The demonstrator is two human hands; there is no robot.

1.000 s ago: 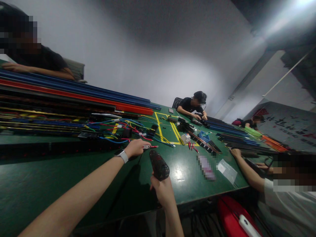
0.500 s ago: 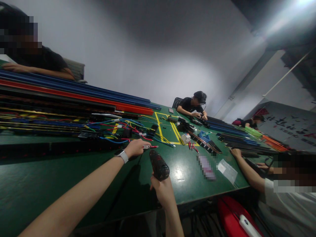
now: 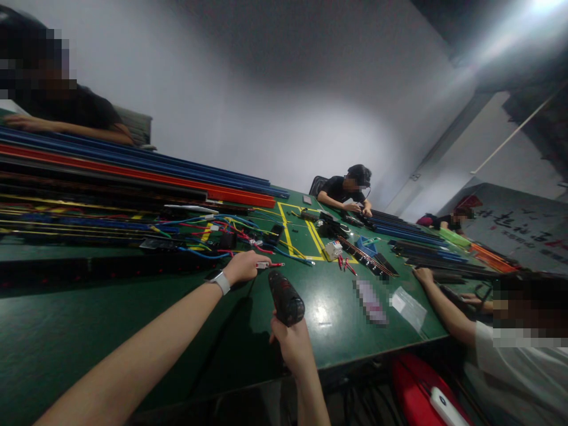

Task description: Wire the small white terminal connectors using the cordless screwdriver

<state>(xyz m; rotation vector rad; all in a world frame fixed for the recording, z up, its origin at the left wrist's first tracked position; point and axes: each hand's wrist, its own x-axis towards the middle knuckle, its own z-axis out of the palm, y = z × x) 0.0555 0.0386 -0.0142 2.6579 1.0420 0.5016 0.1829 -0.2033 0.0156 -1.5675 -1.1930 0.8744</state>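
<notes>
My right hand [image 3: 291, 344] grips the handle of a black electric screwdriver [image 3: 286, 297], whose nose points toward a small red-handled part [image 3: 270, 265] lying on the green table [image 3: 80, 319]. My left hand [image 3: 242, 266], with a white watch [image 3: 220, 280] on the wrist, is closed on the near end of that small part and pins it to the table. Just behind my left hand lies a tangle of red, blue and yellow wires [image 3: 222, 232].
Long blue, red and black rails [image 3: 133, 171] are stacked across the table's left. A yellow-taped rectangle [image 3: 302, 234], a white breaker [image 3: 333, 249], red pliers [image 3: 347, 264] and a plastic bag [image 3: 408, 306] lie ahead. Other people work at left, far end and right.
</notes>
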